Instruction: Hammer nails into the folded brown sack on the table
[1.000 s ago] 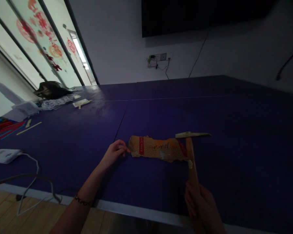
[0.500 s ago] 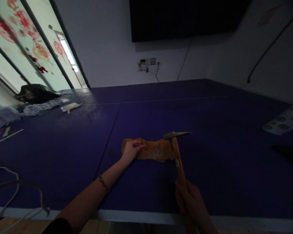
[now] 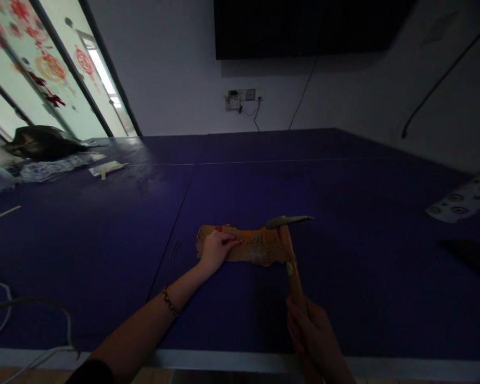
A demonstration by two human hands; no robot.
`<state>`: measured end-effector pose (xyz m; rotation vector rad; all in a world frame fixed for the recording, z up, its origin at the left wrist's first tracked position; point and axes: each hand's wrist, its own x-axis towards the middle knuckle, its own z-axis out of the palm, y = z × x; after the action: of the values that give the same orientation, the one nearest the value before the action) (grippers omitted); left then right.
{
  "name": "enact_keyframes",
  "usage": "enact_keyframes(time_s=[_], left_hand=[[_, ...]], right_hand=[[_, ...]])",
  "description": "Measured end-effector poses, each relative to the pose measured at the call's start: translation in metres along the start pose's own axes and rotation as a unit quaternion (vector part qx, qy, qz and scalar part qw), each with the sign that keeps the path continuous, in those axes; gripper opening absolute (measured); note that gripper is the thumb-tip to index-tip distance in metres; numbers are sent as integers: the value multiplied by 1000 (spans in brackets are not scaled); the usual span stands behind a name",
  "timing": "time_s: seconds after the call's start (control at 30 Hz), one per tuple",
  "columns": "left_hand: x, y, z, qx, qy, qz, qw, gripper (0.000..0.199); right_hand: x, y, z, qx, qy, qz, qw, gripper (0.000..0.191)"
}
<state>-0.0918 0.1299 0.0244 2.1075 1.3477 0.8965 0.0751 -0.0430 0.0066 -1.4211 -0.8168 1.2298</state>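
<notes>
My right hand (image 3: 314, 328) is wrapped round the wooden handle of a hammer (image 3: 294, 272). The hammer's metal head rests over the far right corner of a torn piece of cardboard (image 3: 264, 253) on the purple table. My left hand (image 3: 217, 248) lies over the left part of that cardboard, thumb and fingertips pinched together; whatever is between them is too small to make out. A row of small nail-like bits (image 3: 253, 241) runs along the cardboard to the right of my fingertips. Left of the cardboard lie two thin dark nails (image 3: 174, 249).
The purple table (image 3: 364, 192) has a seam left of the cardboard. White cables (image 3: 8, 304) hang over its near left edge. A dark bag (image 3: 44, 143) and a white tray (image 3: 106, 168) lie at the back left. A patterned white object (image 3: 460, 202) is at the right.
The view has shifted slightly. My left fingertips have come down close to the cardboard, where a thin dark piece showed between them before. The hammer has hardly moved.
</notes>
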Motion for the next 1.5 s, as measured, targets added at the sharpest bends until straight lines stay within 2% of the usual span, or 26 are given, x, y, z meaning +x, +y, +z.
enact_keyframes(time_s=[0.17,0.3,0.5,0.73,1.0,1.2,1.5], left_hand=[[-2,-2,1,29,-16,-13,999,6],[-2,-4,3,19,-13,14,1000,3],[-3,-4,4,19,7,11,1000,4],[-3,-3,4,34,-4,10,999,4],[-3,-6,7,36,-9,8,999,3],[-1,-8,7,21,-15,8,1000,5],[-2,-2,5,51,-32,-11,998,5]], right_hand=[[1,0,0,3,15,24,1000,43],[1,0,0,15,15,19,1000,43],[0,0,-1,21,7,19,1000,41],[-1,-3,0,3,17,23,1000,43],[0,1,-2,10,-2,20,1000,42],[-2,-3,-1,4,15,37,999,43],[-1,-5,0,-28,13,24,999,45]])
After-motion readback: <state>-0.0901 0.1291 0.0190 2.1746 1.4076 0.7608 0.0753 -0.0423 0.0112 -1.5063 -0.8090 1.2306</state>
